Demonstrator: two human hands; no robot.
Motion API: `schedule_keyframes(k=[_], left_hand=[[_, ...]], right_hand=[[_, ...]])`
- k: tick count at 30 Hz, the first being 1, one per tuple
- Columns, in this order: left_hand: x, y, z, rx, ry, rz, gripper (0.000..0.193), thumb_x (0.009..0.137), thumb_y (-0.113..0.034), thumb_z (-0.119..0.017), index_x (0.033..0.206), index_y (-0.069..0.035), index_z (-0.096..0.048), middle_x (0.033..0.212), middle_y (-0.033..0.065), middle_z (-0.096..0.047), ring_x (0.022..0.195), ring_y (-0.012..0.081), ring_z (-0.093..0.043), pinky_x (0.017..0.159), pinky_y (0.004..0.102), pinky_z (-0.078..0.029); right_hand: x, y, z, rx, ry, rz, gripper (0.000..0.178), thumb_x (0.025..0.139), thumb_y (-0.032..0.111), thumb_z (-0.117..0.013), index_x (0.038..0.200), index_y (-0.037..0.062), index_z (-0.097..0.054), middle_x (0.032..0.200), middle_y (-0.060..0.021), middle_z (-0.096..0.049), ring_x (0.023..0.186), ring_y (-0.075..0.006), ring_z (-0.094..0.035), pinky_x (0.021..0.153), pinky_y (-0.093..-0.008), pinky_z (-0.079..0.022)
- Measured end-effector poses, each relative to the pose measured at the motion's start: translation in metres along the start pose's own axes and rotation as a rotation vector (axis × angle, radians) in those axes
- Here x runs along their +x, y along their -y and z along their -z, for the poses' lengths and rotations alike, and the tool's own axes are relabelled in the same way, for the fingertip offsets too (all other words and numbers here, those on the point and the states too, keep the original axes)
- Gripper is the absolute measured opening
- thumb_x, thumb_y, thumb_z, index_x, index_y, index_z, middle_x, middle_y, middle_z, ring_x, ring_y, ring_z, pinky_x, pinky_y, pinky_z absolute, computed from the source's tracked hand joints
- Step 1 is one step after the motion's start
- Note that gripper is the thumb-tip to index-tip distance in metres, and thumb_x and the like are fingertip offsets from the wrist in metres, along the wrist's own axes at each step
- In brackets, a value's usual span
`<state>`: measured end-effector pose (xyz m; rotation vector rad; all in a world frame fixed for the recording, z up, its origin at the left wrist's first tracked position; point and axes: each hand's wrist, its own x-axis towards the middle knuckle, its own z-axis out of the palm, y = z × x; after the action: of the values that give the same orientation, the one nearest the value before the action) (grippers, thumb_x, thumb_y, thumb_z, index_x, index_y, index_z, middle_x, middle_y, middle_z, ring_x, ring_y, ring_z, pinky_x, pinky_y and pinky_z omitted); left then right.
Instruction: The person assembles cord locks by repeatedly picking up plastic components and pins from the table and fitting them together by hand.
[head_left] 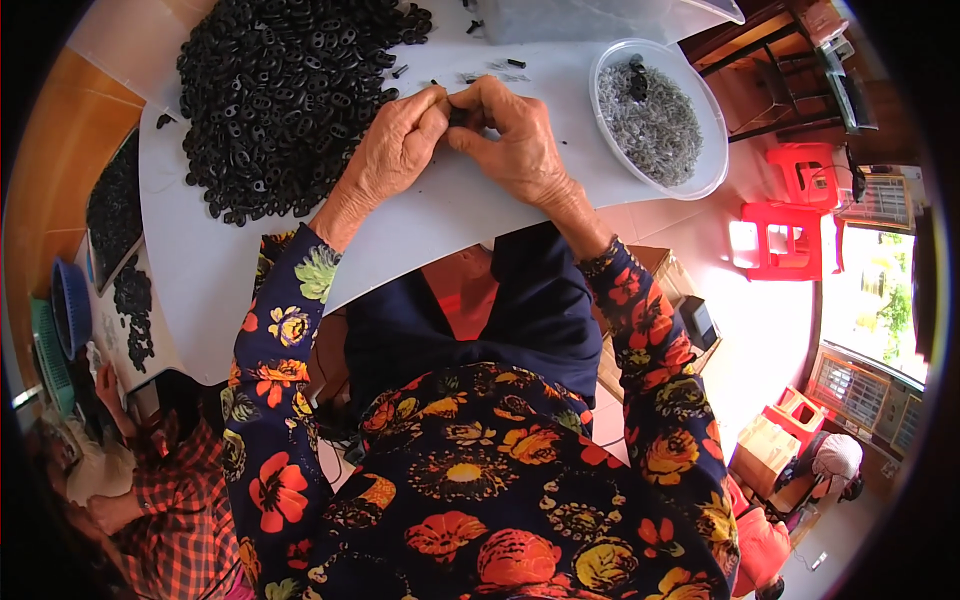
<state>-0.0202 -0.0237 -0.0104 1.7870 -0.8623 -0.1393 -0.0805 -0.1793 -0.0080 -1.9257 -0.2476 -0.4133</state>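
Observation:
Both of my hands meet over the white table (420, 220), fingertips almost touching. My left hand (403, 142) is closed in a pinch; what it grips, if anything, is hidden behind the fingers. Between thumb and bent forefinger, my right hand (517, 143) holds a small black plastic part (459, 117), mostly covered. Just left of the hands rises a big heap of black oval pieces with two holes (285, 100). A round tub (712, 185) on the right contains many tiny transparent pieces (655, 130) and a few black ones.
Beyond my hands lie loose small black pieces (516, 63) and a transparent bin (580, 20). At far left, a person in a checked shirt (185, 500) sits by another table with black parts (133, 310) and a blue basket (70, 308). Red stools (785, 240) stand right.

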Motion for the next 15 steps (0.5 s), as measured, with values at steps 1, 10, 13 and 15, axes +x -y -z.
schedule_keyframes(k=[1, 10, 13, 15], left_hand=[[0.0000, -0.0002, -0.0001, -0.007, -0.001, 0.003, 0.019, 0.092, -0.014, -0.043, 0.088, 0.003, -0.049, 0.066, 0.0178, -0.050, 0.055, 0.0259, -0.046, 0.055, 0.0349, -0.041], [-0.0040, -0.0052, -0.0002, -0.005, 0.005, 0.008, 0.017, 0.091, -0.012, -0.044, 0.090, 0.004, -0.049, 0.066, 0.0157, -0.049, 0.055, 0.0225, -0.044, 0.055, 0.0339, -0.041], [-0.0065, -0.0053, 0.0017, -0.049, 0.000, 0.056, 0.017, 0.092, -0.013, -0.043, 0.089, 0.003, -0.048, 0.064, 0.0122, -0.046, 0.055, 0.0181, -0.041, 0.054, 0.0325, -0.040], [-0.0054, -0.0052, 0.0036, -0.060, 0.004, 0.066, 0.018, 0.093, -0.014, -0.043, 0.088, 0.003, -0.047, 0.063, 0.0107, -0.044, 0.056, 0.0168, -0.040, 0.054, 0.0316, -0.039]], right_hand=[[0.0001, 0.0002, -0.0001, 0.000, 0.001, 0.000, 0.026, 0.072, 0.001, -0.070, 0.093, -0.0023, -0.056, 0.077, -0.0138, -0.064, 0.069, -0.0218, -0.065, 0.065, -0.0306, -0.052], [-0.0023, 0.0034, 0.0013, -0.001, 0.007, -0.013, 0.022, 0.073, 0.001, -0.068, 0.091, -0.0016, -0.057, 0.076, -0.0137, -0.065, 0.069, -0.0235, -0.066, 0.064, -0.0313, -0.052], [-0.0003, 0.0044, -0.0001, -0.046, 0.018, 0.010, 0.021, 0.073, 0.001, -0.068, 0.090, -0.0014, -0.056, 0.076, -0.0135, -0.066, 0.070, -0.0246, -0.066, 0.063, -0.0310, -0.051], [0.0010, 0.0021, -0.0016, -0.005, 0.004, 0.014, 0.022, 0.073, 0.001, -0.069, 0.091, -0.0014, -0.057, 0.076, -0.0128, -0.065, 0.069, -0.0224, -0.065, 0.064, -0.0305, -0.051]])
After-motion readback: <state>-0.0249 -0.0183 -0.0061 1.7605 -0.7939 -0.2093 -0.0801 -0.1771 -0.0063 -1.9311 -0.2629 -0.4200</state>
